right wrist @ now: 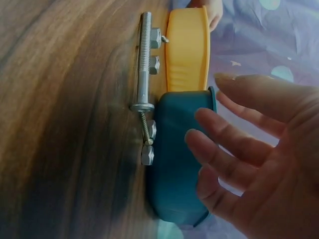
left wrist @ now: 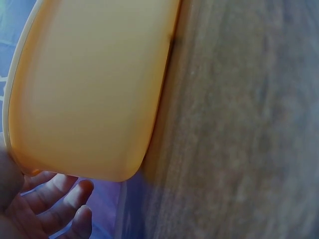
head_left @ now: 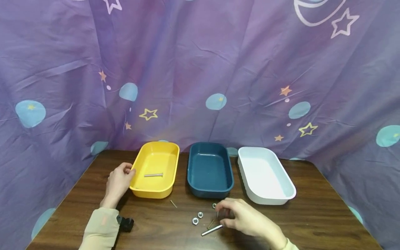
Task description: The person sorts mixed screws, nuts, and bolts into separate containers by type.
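My left hand (head_left: 120, 180) holds the left rim of the yellow tray (head_left: 154, 190), its thumb at the rim and the other fingers outside the wall. A silver bolt (head_left: 153, 175) lies inside that tray. My right hand (head_left: 242, 217) hovers over the table in front of the blue tray (head_left: 210, 193), fingers bent and apart, with nothing between them in the right wrist view. Below it lies a large bolt (right wrist: 143, 64), partly hidden in the head view. Beside the bolt are a thin brass-coloured screw (right wrist: 145, 128) and several hex nuts, among them one nut (head_left: 195, 221) left of the hand.
A white tray (head_left: 267, 200) stands at the right of the row. One small screw (head_left: 173, 203) lies before the yellow tray. The brown wooden table (head_left: 150, 225) ends at a purple patterned curtain (head_left: 187, 69). A black device (head_left: 126, 224) is strapped to the left wrist.
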Tool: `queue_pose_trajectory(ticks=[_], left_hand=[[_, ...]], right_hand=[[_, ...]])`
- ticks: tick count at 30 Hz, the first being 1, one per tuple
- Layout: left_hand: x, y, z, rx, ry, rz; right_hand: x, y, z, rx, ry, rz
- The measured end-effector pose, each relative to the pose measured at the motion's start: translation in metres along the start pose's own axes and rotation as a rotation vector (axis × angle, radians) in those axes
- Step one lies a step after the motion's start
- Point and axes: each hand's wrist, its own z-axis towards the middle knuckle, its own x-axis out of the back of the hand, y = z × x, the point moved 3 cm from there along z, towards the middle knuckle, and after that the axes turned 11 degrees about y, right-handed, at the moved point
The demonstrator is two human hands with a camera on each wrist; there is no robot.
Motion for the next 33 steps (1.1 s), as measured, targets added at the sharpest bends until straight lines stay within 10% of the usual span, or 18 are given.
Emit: queue_pose_trajectory(ticks=[33], left_hand=[[0.001, 0.0, -0.001, -0.012, 0.022, 0.004]], right_hand=[[-0.021, 0.013, -0.007, -0.138, -0.225, -0.057]])
